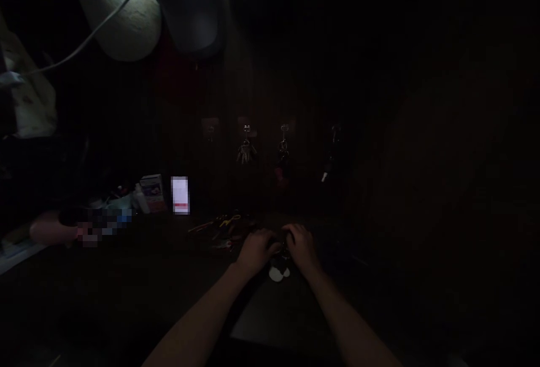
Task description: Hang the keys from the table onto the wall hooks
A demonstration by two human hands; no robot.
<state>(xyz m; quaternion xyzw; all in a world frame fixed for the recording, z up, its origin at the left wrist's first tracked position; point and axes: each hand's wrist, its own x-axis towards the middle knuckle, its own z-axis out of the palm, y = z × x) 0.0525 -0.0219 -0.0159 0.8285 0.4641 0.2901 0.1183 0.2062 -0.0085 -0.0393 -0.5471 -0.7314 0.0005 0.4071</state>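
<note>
The scene is very dark. My left hand [258, 249] and my right hand [302, 245] meet over the dark surface, fingers curled inward. Between them is a small dark item with faint glints, too dim to name; both hands' fingers close around it. Just below the fingers lie white rounded pieces [277, 274], which seem to belong to that item. To the left of my left hand is a loose pile of thin cords or straps [225, 223], some yellow.
On the back wall, hooks hold a bunch of keys [246, 152], a second dark bunch [283, 150] and a dark hanging item [331, 159]. Left are a lit phone screen [180, 194], a small box [152, 191] and a pink object [53, 229]. Caps [192, 16] hang above.
</note>
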